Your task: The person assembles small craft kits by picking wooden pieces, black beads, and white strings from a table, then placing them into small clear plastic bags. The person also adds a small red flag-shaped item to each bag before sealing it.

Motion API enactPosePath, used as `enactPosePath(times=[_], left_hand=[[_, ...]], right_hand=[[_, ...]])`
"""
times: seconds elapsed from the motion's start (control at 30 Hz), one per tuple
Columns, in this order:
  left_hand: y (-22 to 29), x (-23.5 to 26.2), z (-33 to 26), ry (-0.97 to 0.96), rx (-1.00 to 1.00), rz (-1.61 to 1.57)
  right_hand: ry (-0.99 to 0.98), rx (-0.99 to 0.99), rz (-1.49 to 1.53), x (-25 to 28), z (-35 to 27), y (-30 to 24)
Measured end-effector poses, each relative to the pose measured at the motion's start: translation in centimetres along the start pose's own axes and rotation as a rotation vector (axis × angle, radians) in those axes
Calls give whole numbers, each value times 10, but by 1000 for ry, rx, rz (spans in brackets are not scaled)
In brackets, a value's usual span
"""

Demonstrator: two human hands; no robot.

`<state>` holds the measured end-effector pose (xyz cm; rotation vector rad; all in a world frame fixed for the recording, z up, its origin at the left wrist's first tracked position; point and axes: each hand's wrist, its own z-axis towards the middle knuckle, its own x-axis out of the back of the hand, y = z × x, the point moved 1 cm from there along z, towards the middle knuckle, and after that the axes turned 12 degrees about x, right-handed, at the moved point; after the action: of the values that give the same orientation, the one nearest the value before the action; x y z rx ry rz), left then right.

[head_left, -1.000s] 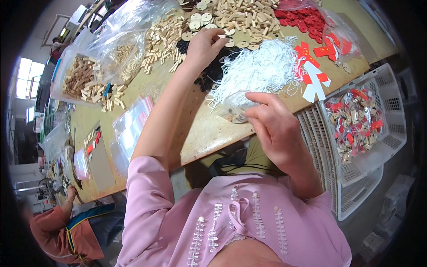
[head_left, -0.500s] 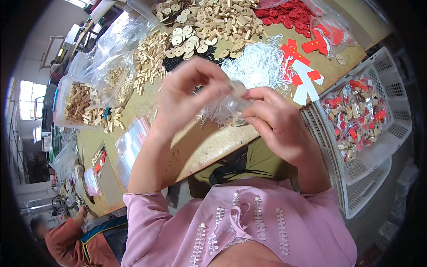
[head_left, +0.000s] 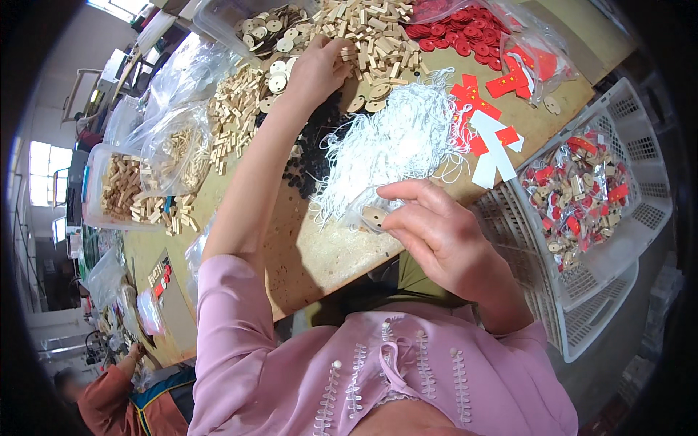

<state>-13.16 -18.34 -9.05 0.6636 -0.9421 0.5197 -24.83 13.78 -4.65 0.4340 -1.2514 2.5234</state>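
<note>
My left hand (head_left: 317,71) reaches to the far side of the table, its fingers curled in at the edge of a pile of small wooden blocks (head_left: 371,29). What sits between those fingertips is hidden. Close to the table's near edge, my right hand (head_left: 443,231) pinches a small clear plastic bag (head_left: 356,212). A round wooden disc with holes (head_left: 374,216) shows inside the bag. Beyond that bag lies a large heap of white strings (head_left: 400,134). Small black pieces (head_left: 314,149) are spread beneath my left forearm, and wooden discs (head_left: 278,76) lie beside my left hand.
Red discs (head_left: 465,33) and red flag stickers (head_left: 476,98) lie at the far right. A white plastic basket (head_left: 640,167) of bagged parts stands right of the table. At left is a clear tub (head_left: 94,192) with wooden blocks. Another person (head_left: 109,392) sits at the lower left.
My left hand has left the bag and moved away to the wooden block pile. My right hand keeps the bag, now slightly lower and nearer the table edge.
</note>
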Motion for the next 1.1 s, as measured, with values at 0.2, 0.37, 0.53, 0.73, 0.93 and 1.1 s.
enactPosePath(times=[0.2, 0.37, 0.53, 0.73, 0.93, 1.1], left_hand=[[5, -10, 9, -41, -31, 103], [-6, 4, -24, -62, 69, -70], [8, 36, -68, -208, 314, -990], [66, 94, -131, -538, 209, -1418], [76, 95, -151, -612, -32, -1086], [64, 91, -119, -495, 258, -1178]], right_hand=[[7, -35, 11, 4, -3, 4], [-9, -36, 1, 6, -4, 6], [-1, 30, -12, 3, -3, 9], [-55, 22, -64, -4, 7, 2], [-102, 33, -48, -8, 10, -2], [-74, 1, -19, -6, 3, 0]])
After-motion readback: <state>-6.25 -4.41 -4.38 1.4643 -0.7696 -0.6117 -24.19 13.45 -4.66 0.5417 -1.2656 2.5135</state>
